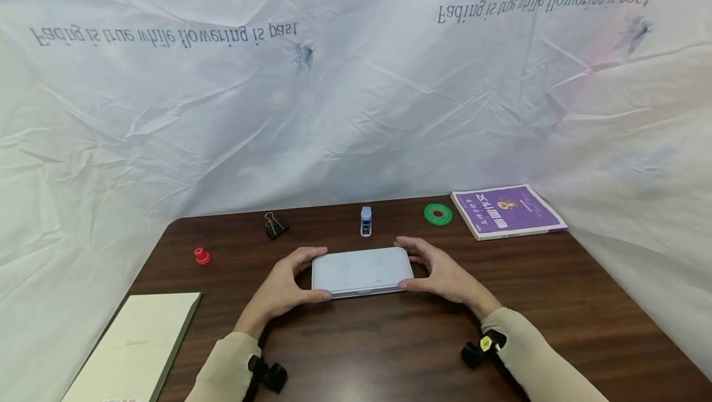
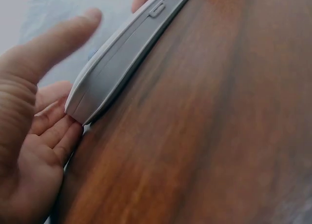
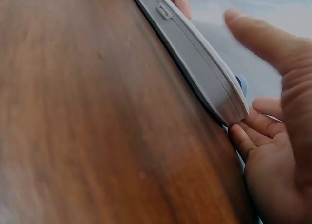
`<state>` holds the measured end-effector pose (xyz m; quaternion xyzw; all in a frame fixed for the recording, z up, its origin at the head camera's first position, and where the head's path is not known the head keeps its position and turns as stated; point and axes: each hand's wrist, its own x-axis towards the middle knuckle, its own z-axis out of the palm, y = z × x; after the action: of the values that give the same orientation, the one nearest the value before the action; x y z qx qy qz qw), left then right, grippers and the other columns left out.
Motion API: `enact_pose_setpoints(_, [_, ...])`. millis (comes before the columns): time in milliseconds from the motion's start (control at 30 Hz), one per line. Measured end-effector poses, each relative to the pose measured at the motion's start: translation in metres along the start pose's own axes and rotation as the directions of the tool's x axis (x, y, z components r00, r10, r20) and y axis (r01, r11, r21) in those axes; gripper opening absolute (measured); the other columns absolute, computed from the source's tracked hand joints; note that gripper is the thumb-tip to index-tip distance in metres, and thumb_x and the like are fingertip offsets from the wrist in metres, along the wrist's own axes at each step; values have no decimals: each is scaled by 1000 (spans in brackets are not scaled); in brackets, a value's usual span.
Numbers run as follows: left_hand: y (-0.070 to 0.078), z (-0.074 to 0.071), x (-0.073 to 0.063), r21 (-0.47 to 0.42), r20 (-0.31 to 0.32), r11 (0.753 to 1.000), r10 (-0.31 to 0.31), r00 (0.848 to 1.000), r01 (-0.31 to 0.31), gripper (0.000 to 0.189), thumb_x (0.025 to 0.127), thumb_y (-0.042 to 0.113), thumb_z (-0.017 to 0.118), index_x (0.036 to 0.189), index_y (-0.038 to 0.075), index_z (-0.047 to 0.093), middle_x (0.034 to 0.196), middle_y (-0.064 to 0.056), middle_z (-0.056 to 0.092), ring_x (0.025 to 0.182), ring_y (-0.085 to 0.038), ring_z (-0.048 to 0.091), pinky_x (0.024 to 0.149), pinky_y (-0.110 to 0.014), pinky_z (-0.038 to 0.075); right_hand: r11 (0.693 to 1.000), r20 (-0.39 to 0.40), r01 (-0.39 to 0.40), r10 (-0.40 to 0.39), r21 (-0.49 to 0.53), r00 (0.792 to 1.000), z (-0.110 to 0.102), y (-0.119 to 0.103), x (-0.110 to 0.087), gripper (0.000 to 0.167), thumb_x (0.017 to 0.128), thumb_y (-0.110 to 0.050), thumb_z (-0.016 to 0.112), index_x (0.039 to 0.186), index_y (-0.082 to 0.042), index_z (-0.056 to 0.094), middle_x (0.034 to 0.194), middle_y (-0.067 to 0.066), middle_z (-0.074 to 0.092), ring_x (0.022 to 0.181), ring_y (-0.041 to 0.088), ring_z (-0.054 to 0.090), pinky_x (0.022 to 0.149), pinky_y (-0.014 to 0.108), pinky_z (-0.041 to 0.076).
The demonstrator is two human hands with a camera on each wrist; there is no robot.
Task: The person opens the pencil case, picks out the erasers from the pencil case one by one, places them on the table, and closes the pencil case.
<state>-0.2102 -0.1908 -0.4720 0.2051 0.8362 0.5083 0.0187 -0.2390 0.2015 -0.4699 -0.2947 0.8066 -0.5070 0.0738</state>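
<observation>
A flat pale case (image 1: 361,271) with rounded corners and grey sides lies on the brown table, a small latch showing on its near side. My left hand (image 1: 289,284) is at its left end and my right hand (image 1: 442,272) at its right end. In the left wrist view, the fingers (image 2: 58,131) meet the lower corner of the case, while the thumb is extended above and apart from it. The right wrist view shows the same on the other side: fingers (image 3: 253,129) against the end corner, thumb straight and raised off the case.
Behind the case are a black binder clip (image 1: 276,229), a small lavender stapler (image 1: 365,222) and a green tape roll (image 1: 437,214). A purple book (image 1: 508,210) lies back right. To the left are a small red plastic piece (image 1: 202,256) and a cream notebook (image 1: 136,343). Pale sheeting (image 1: 356,111) hangs behind.
</observation>
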Motion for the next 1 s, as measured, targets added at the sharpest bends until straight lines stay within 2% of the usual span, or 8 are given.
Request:
enact_pose_setpoints(100, [-1, 0, 0, 85, 9, 996, 19, 1000, -20, 100, 76, 35, 107, 161, 11, 60, 158, -2, 61, 149, -29, 58, 123, -51, 50, 992, 8, -21, 22, -128, 1000, 0, -1, 0, 100, 88, -35, 99, 169, -9, 46, 167, 8, 51, 149, 32, 57, 123, 55, 50])
enact_pose_setpoints(200, [-1, 1, 1, 148, 15, 988, 48, 999, -50, 102, 74, 36, 108, 160, 11, 60, 157, -2, 62, 146, -28, 60, 121, -50, 53, 964, 11, -20, 23, -265, 1000, 1, -3, 1, 103, 84, -47, 100, 168, -14, 49, 162, 1, 54, 146, 27, 59, 120, 55, 53])
enact_pose_setpoints(333, [-1, 2, 2, 194, 8, 979, 64, 998, -64, 101, 73, 33, 109, 159, 11, 61, 155, -1, 63, 144, -26, 61, 119, -50, 55, 936, 7, -1, 4, -353, 1000, 2, -4, 3, 103, 83, -52, 100, 167, -15, 52, 158, -2, 56, 144, 24, 60, 119, 55, 54])
enact_pose_setpoints(467, [-2, 3, 2, 214, -1, 975, 64, 998, -62, 102, 72, 33, 110, 159, 12, 62, 153, -1, 64, 142, -25, 63, 118, -48, 56, 934, -3, 0, -1, -356, 1000, 2, -1, 5, 104, 80, -57, 100, 165, -16, 54, 155, -4, 58, 141, 22, 62, 116, 52, 57])
enact_pose_setpoints(633, [-2, 4, 3, 214, -13, 976, 43, 999, -39, 101, 71, 33, 110, 158, 13, 63, 151, 0, 65, 142, -25, 63, 118, -46, 56, 945, -30, -1, -9, -328, 1000, 1, 3, 9, 100, 74, -61, 102, 157, -22, 63, 149, -7, 62, 124, 17, 69, 105, 43, 63])
enact_pose_setpoints(733, [0, 5, 3, 225, -21, 974, 36, 999, -30, 100, 71, 34, 110, 157, 14, 64, 151, 0, 65, 142, -25, 64, 118, -46, 57, 950, -54, -4, -14, -313, 998, 1, 4, 12, 96, 70, -60, 104, 151, -24, 67, 144, -8, 65, 116, 15, 71, 100, 39, 64])
enact_pose_setpoints(867, [2, 5, 3, 244, -28, 969, 40, 999, -32, 98, 72, 32, 109, 157, 14, 64, 152, -1, 65, 142, -25, 64, 117, -46, 57, 956, -73, -12, -10, -295, 997, 0, 4, 14, 94, 68, -57, 107, 148, -25, 70, 140, -8, 68, 112, 14, 71, 97, 38, 64])
enact_pose_setpoints(1000, [5, 5, 2, 258, -41, 966, 44, 998, -32, 98, 71, 32, 110, 156, 14, 65, 150, 0, 66, 139, -25, 65, 115, -49, 58, 964, -90, 3, -29, -267, 995, -1, 5, 15, 81, 76, -46, 106, 146, -21, 73, 131, -4, 72, 105, 15, 71, 88, 34, 64])
